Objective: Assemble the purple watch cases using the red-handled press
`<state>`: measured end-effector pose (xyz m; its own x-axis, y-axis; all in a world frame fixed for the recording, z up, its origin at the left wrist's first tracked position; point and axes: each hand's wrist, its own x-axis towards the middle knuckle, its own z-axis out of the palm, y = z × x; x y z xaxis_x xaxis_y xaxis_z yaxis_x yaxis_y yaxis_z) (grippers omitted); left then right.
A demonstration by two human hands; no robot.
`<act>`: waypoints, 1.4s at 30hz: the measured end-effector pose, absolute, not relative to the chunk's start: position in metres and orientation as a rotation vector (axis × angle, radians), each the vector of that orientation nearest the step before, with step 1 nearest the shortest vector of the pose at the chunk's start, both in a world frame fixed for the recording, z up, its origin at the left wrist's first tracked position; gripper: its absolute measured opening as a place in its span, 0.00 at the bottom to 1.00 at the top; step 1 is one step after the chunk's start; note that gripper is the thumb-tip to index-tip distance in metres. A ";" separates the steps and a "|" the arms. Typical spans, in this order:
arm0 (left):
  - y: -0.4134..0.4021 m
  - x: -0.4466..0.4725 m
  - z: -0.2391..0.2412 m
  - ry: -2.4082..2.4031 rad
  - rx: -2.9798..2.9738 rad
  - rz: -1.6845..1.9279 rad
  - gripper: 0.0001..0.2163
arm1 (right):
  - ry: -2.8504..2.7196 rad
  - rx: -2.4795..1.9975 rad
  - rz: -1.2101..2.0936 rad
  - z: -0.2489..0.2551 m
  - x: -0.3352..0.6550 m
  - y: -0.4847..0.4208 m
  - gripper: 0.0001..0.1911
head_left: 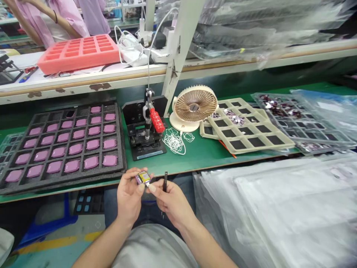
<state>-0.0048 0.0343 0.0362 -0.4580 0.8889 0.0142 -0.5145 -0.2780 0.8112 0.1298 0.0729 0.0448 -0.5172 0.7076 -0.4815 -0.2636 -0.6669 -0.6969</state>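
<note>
My left hand (129, 197) is closed on the edges of a small purple smartwatch case (138, 179), held over my lap at the table's front edge. The case lies open side up, with a yellow-wrapped part (145, 176) showing inside it. My right hand (170, 199) meets it from the right, thumb and forefinger pinched at the lower corner, where a small white bit (147, 184) shows. A slim black tool, seemingly tweezers (165, 181), is gripped in the same hand and points up past the fingers. My fingertips hide part of the case.
A black foam tray (122, 149) holding purple cases stands left. Behind my hands are a black clamp fixture with a red handle (157, 120), a fan (194, 108) and white cable (174, 141). Beige trays (237, 146) and plastic trays (315, 132) lie right. A shelf (111, 82) runs above.
</note>
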 end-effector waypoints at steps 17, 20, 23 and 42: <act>0.029 -0.004 0.019 0.906 0.733 1.907 0.12 | -1.257 -1.047 1.471 0.027 0.117 0.065 0.15; 0.027 -0.004 0.018 0.931 0.681 1.900 0.13 | -1.413 -0.957 1.321 0.026 0.120 0.064 0.09; 0.025 -0.002 0.018 0.936 0.647 1.895 0.12 | -1.459 -0.914 1.232 0.023 0.118 0.059 0.07; 0.025 0.021 0.019 1.091 0.343 1.094 0.23 | -1.333 -2.824 0.122 0.119 0.518 0.079 0.16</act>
<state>0.0205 0.0247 0.0190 0.0355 0.8422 -0.5379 -0.5402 0.4691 0.6987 0.5178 0.0790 0.1190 0.6331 0.7714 -0.0634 0.7701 -0.6361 -0.0483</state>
